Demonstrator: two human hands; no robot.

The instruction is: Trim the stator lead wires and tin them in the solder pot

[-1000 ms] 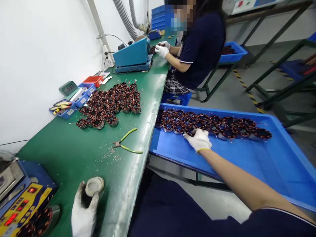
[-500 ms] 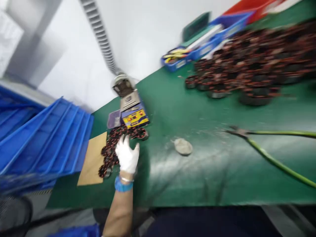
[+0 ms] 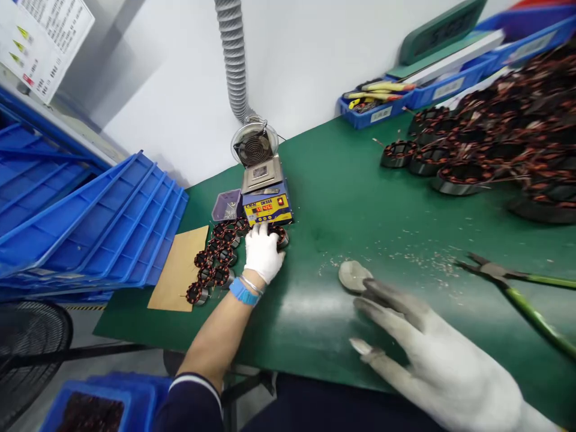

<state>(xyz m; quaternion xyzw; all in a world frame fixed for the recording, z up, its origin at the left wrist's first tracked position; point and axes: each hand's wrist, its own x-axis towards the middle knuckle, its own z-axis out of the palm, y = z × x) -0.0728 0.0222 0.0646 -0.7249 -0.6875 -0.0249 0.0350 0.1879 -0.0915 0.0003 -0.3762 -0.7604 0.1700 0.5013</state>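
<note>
My left hand (image 3: pixel 261 255), in a white glove, is at a copper-wound stator (image 3: pixel 279 236) in front of the solder pot (image 3: pixel 266 192). Its fingers curl over the ring's far side, the thumb is on the near side, and the palm hides part of it. Several more stators (image 3: pixel 221 255) lie just left of this hand. My right hand (image 3: pixel 432 342), gloved with greyed fingers, is spread and holds nothing. Its fingertips reach a round greyish disc (image 3: pixel 353 276) on the green table (image 3: pixel 324 342).
Green-handled cutters (image 3: pixel 495 273) lie open at the right, near scattered wire clippings (image 3: pixel 427 262). A large pile of stators (image 3: pixel 504 144) covers the back right. Behind are blue bins (image 3: pixel 373 114) and a digital clock (image 3: pixel 441 30). Cardboard (image 3: pixel 175 276) and stacked blue crates (image 3: pixel 112 240) stand left.
My left hand has moved from beside the stators onto the one at the right end of the group. My right hand has come into view from the lower right, reaching the disc.
</note>
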